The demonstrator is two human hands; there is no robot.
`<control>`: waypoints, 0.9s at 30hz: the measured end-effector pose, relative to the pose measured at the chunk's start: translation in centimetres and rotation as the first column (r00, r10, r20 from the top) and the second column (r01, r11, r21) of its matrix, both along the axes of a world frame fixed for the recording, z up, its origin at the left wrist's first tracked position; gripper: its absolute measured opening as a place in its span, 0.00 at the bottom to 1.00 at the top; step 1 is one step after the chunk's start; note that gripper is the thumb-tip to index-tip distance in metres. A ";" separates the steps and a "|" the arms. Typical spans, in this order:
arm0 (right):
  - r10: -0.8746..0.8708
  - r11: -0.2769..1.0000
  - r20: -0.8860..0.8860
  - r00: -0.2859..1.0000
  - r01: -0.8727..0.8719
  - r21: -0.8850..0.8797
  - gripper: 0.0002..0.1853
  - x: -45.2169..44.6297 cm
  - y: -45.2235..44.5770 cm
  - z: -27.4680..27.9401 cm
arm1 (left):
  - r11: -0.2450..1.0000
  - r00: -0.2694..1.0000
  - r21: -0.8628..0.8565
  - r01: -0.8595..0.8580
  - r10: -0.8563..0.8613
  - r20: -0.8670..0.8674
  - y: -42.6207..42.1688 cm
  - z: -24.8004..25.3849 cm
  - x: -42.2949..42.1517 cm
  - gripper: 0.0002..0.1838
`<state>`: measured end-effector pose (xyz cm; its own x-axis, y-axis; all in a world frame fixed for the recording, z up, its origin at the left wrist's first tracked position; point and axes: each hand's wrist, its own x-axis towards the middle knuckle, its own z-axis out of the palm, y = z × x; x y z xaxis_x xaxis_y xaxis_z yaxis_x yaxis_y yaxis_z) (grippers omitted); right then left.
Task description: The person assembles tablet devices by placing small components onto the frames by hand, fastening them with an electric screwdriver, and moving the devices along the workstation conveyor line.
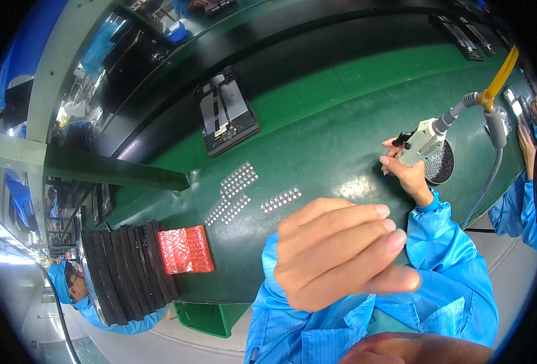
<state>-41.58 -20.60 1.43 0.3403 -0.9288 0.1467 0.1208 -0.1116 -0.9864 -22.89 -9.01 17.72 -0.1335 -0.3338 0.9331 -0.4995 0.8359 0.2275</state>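
My left hand is close to the camera, its fingers stretched out and pointing right, the thumb apart below them. Nothing shows in it, though the palm side is hidden. Farther right, my right hand has its fingers wrapped around a white hand-held tool with a black part near the fingertips. A grey cable and yellow hose run up from the tool. Behind it sits a round dish of small dark and silvery pieces. Strips of small clear-and-silver parts lie on the green table, left of my hands.
An opened flat device lies on the table's far side. At left are a red bubble-wrap packet and a black stack of slabs, with a person behind it. A green bin stands below. Another person's hand is at far right.
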 end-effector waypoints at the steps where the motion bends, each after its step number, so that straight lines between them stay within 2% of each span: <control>1: -0.004 1.000 0.009 1.000 0.004 -0.001 0.17 0.0 -0.1 -0.1 | 1.000 1.000 0.010 0.010 -0.010 -0.014 -0.1 0.0 -0.2 0.21; 8: -0.005 1.000 0.035 0.999 0.005 -0.003 0.17 -0.8 -0.6 -0.2 | 0.999 1.000 0.042 -0.008 0.009 -0.022 -0.7 0.0 -1.0 0.12; 11: -0.008 1.000 0.034 0.999 0.008 0.000 0.17 -1.3 -0.8 0.0 | 0.998 0.996 0.059 -0.020 0.024 -0.081 -0.8 0.5 -1.9 0.13; 23: -0.019 1.000 0.030 0.999 0.019 -0.013 0.17 -2.6 -1.6 0.1 | 0.995 0.999 0.100 -0.017 0.021 -0.033 -1.5 0.8 -3.0 0.13; 27: -0.018 1.000 0.015 1.000 0.018 -0.002 0.17 -3.3 -1.8 0.2 | 0.998 0.997 0.056 -0.009 0.014 -0.076 -2.0 0.7 -3.9 0.14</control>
<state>-44.83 -22.38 1.67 0.3211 -0.9346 0.1533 0.1338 -0.1155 -0.9843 -26.79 -11.02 18.44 -0.0583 -0.3864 0.9205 -0.4884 0.8152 0.3113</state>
